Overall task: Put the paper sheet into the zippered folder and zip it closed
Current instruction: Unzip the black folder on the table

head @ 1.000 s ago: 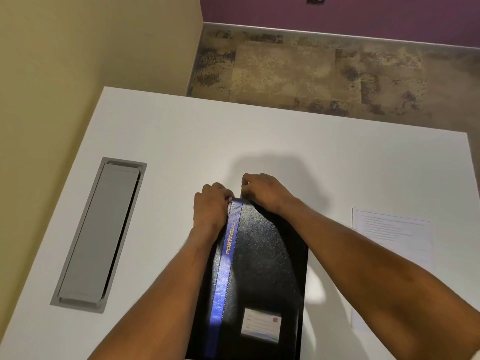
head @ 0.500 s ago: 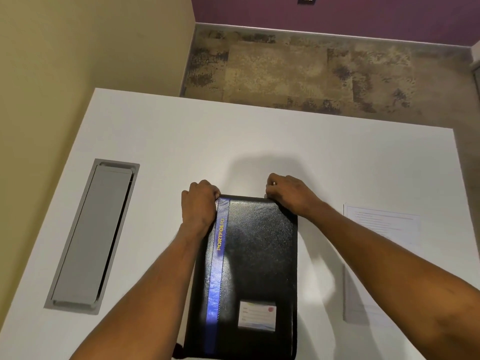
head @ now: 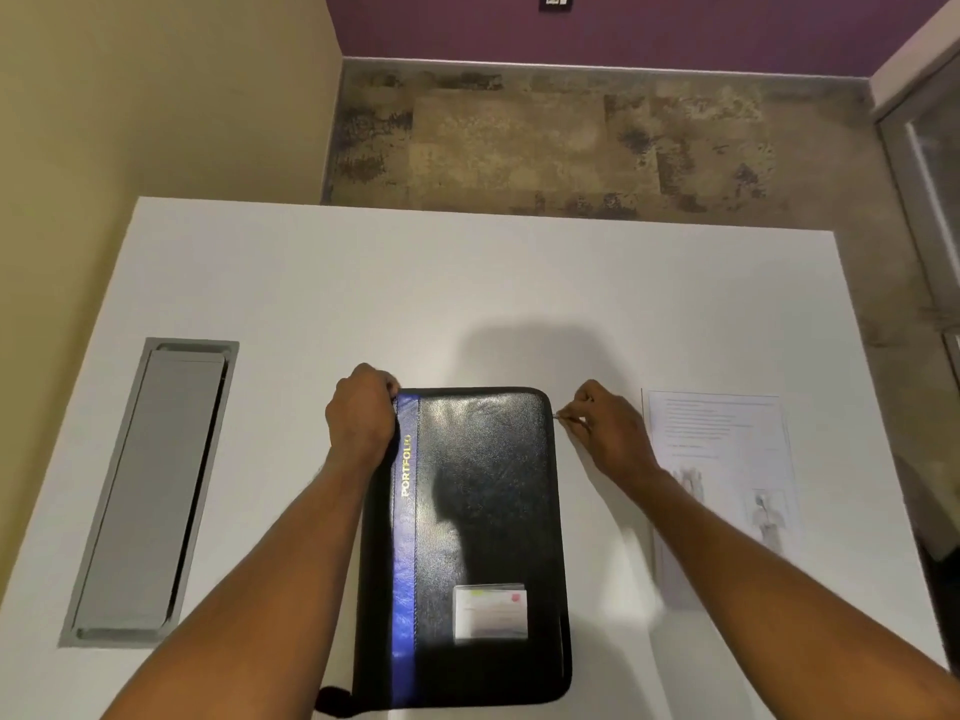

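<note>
Lower centre of frame, zippered folder (head: 483, 511) lay closed, flat on bench (head: 311, 283); paper sheet (head: 722, 459) lay right of it, outside, partly hidden by right forearm. Left grip (head: 361, 420) clamped folder's upper-left corner; right grip (head: 605, 428) pinched zipper pull (head: 560, 417) at upper-right corner. Risks: pull could snag on the corner curve; forearm could sweep sheet away.

Folder (head: 483, 511) glossy black leather (grainy); table (head: 363, 283) matt white; sheet (head: 722, 459) paper.
</note>
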### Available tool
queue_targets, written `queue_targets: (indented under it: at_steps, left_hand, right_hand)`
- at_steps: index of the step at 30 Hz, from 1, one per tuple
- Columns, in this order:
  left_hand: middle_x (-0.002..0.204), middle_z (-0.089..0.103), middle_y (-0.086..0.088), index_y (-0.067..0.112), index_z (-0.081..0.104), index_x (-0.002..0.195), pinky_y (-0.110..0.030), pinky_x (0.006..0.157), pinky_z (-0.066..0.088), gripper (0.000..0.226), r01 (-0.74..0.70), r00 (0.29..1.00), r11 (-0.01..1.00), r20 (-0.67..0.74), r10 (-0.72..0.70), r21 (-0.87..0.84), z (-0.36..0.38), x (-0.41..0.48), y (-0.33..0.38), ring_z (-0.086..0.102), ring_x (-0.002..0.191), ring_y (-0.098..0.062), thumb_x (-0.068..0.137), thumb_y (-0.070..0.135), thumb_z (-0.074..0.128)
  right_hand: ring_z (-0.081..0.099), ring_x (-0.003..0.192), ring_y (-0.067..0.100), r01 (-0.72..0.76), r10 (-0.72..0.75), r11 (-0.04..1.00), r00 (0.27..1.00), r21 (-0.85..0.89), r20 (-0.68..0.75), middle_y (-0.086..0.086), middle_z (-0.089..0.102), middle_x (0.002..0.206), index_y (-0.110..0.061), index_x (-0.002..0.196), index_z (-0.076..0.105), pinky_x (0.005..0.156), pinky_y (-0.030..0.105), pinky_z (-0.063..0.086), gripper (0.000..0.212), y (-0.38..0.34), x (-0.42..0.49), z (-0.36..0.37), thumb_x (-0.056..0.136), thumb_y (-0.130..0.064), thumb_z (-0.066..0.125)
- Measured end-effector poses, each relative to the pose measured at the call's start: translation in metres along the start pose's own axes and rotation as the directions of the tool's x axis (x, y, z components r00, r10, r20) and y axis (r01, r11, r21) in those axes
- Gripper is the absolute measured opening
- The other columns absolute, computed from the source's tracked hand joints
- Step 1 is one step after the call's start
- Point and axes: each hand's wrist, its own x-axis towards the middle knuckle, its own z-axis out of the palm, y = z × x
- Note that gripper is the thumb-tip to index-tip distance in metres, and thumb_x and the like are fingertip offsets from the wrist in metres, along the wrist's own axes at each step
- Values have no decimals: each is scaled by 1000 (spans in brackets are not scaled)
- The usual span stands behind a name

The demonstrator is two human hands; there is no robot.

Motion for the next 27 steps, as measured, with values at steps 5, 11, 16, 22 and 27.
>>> queue_targets:
  at_steps: [5,11,16,22,27]
  left_hand:
    - [62,54,4,20,51,62,-28,59,37,28,11,1000,999,15,-11,39,-2,-4,5,50,61,-24,72,-6,47]
    - [85,72,-5,13,75,82,-33,69,42,29,10,1000,1000,-29,-9,28,0,-4,7,58,74,-28,81,-6,53]
    - [100,76,-9,12,78,91,-33,72,42,30,-16,999,998,-32,18,63,2,-3,5,70,93,-35,83,-5,55]
    - [107,76,-13,11,79,95,-33,75,45,29,-23,999,997,-34,25,70,2,-1,4,70,100,-38,87,-4,56]
    - [109,75,-15,11,80,98,-35,78,47,32,-11,999,998,-30,13,70,3,0,3,70,101,-40,85,-5,56]
  right_hand:
    - [63,76,25,-45,45,999,998,-2,-36,-4,64,97,-25,103,78,67,41,56,12,-9,-44,12,95,-23,68]
    - [63,76,25,-82,83,996,995,21,-51,0,66,95,-19,101,77,67,44,57,9,-14,-87,26,96,-20,69]
    - [65,79,25,-114,116,993,992,44,-55,3,68,97,-15,104,79,69,43,59,13,-22,-122,33,96,-18,69]
    - [65,78,23,-180,185,981,980,78,-72,2,68,97,-14,104,79,68,40,58,13,-32,-173,44,96,-18,69]
    - [63,75,24,-266,270,962,960,70,-74,0,64,96,-18,98,77,66,43,58,12,-38,-218,65,96,-20,65]
